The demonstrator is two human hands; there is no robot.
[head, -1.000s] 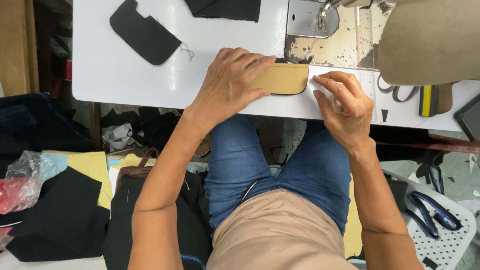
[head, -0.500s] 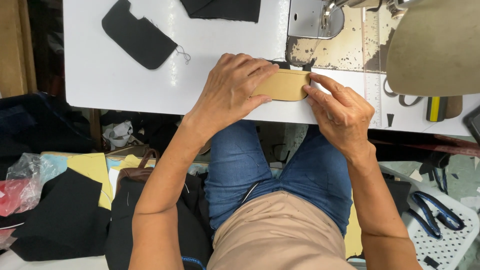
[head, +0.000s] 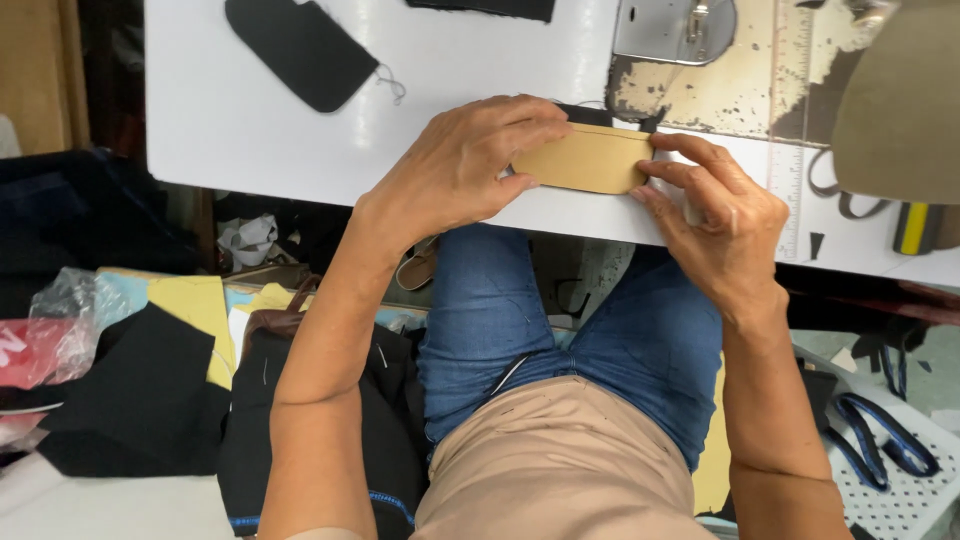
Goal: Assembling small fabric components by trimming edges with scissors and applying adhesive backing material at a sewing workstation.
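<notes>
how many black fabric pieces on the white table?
3: one rounded black piece at upper left, a second black piece cut by the top edge, a black sliver under the tan template.

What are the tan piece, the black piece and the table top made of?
Tan piece: looks like stiff card or board, matte, with clean cut edges and rounded corners. Black piece: probably fabric, dull, with a loose thread at its end. Table: white, smooth, likely laminate, with a faint sheen; near the machine it is worn to brownish patches.

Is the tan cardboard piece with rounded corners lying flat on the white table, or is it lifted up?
Flat. The tan cardboard piece lies on the white table; left hand and right hand press its two ends.
</notes>
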